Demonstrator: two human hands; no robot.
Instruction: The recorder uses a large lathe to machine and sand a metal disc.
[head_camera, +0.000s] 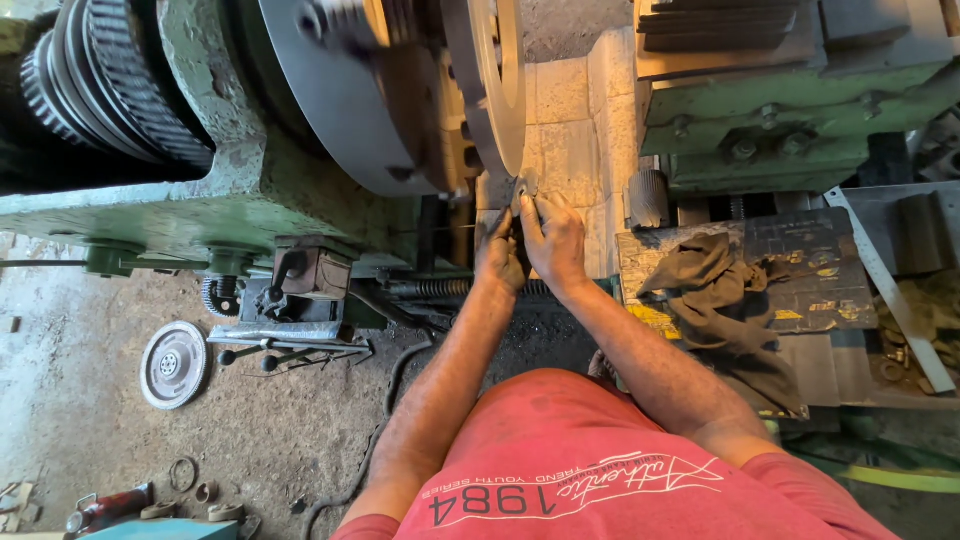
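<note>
Both hands meet at 12 o'clock: left hand (499, 258) and right hand (553, 240), each grip clamped on a small metal piece (521, 189) below the disc (490, 80).

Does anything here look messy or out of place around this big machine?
Some things do. A crumpled brown rag lies bunched on the worn board to the right. A round metal disc and small rings lie loose on the dirt floor. The machine's green paint is chipped.
</note>
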